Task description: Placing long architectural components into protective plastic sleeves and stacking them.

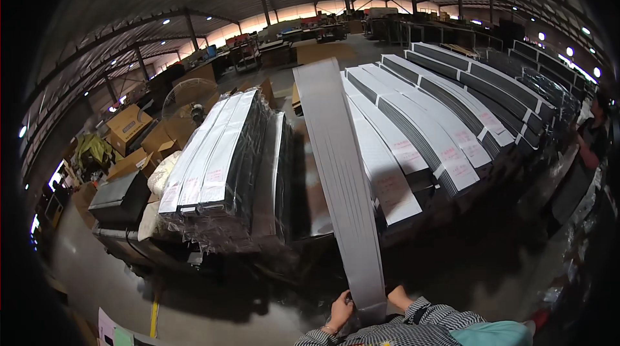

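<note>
A long, pale grey flat strip or panel (342, 171) rises away from my body, its near end close to my waist and its far end by the stacks. My left hand (341, 312) grips the near end along its left edge, fingers curled. Opposite it, my right hand (399, 297) is closed at the right edge, with its fingertips partly hidden. Beyond the strip on the right lie several stacks of long dark pieces topped with white sheets (413, 120) bearing red marks. To the left is a similar wrapped stack (210, 152) in clear film.
Open cardboard boxes (129, 126) and a round fan (190, 97) stand at the left, behind a dark case (119, 200). Another person (588, 139) is at the far right, near plastic film. Workbenches (303, 32) line the hall's back, and a yellow line (154, 317) marks the floor.
</note>
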The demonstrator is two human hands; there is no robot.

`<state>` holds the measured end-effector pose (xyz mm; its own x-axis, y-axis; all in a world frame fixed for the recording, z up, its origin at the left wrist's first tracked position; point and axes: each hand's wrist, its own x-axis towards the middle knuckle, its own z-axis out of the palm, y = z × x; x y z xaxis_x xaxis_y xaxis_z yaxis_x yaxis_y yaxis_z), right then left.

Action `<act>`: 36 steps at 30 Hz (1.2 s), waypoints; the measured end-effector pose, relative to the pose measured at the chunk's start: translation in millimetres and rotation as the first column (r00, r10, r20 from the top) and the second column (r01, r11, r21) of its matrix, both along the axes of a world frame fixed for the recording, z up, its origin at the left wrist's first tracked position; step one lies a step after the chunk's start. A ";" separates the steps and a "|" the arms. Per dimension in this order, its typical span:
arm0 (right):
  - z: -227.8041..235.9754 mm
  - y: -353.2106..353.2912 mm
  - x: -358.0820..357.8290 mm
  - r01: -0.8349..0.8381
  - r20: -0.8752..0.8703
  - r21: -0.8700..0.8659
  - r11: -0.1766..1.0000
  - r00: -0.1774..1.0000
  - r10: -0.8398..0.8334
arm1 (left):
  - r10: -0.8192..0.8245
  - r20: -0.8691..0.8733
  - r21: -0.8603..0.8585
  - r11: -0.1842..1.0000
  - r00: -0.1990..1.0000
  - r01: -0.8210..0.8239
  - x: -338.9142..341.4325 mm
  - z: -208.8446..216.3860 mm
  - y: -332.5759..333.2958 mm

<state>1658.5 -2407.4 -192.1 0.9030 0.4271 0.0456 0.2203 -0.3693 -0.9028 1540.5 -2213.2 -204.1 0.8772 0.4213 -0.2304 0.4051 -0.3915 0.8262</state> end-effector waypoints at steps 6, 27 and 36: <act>142.9 38.8 18.0 -0.118 0.046 0.351 0.929 0.993 0.108 | 0.183 0.478 -0.098 0.983 0.859 -0.154 5.4 151.8 23.6; 153.5 86.2 -58.1 -0.209 0.461 0.456 0.865 0.887 -0.029 | 0.049 0.649 -0.547 0.725 0.760 0.420 -61.8 261.5 110.5; -4.8 131.7 -136.0 -0.502 0.046 0.088 0.861 0.865 0.499 | 0.332 0.897 -0.437 0.767 0.292 0.470 -109.4 407.3 148.9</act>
<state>1522.5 -2275.7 -196.9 0.5672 0.8140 0.1250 0.3721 -0.1179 -0.9207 1431.2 -2064.4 203.1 0.6459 0.4878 0.5873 -0.7541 0.2877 0.5904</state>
